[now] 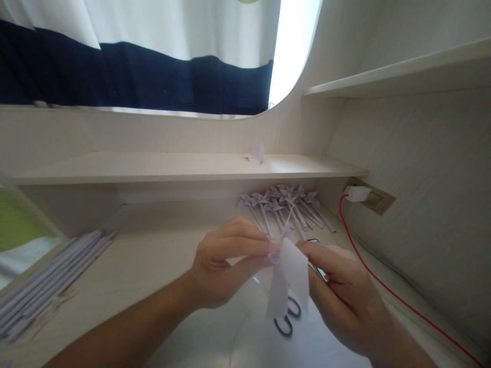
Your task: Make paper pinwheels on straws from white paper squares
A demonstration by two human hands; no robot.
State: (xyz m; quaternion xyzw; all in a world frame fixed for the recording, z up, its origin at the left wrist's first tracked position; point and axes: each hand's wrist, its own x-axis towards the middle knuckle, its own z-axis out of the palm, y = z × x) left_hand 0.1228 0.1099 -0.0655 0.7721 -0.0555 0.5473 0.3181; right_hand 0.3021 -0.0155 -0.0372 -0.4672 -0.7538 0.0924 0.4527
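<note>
Head view, looking down on a pale desk (153, 255). Above the desk, at its middle: left hand (222, 266) closed, thumb and fingertips pinched on the top of a folded piece of pale lilac paper (289, 278). Just right of the paper: right hand (341, 296), fingers curled and closed on the same paper from the other side. Paper held upright between both hands, lifted clear of the desk, two flaps hanging down. Thin pale stick (290, 214) rising from the top of the paper, tilted a little to the right.

Directly under the paper, flat on the desk: scissors (287, 318) with dark blue handles, partly hidden by the flaps. Behind the paper, at the back of the desk: row of finished paper pinwheels (284, 204) of the same lilac colour, lying side by side. Above the pinwheels, on the low shelf (153, 166): one small folded paper piece (256, 153). Far left of the paper, at the desk edge: stack of rolled paper sticks (49, 281). Right of the paper: red cable (383, 286) running along the desk up to a white plug (357, 193) in the wall socket. Small object behind the right hand's fingers, mostly hidden, not possible to tell what.
</note>
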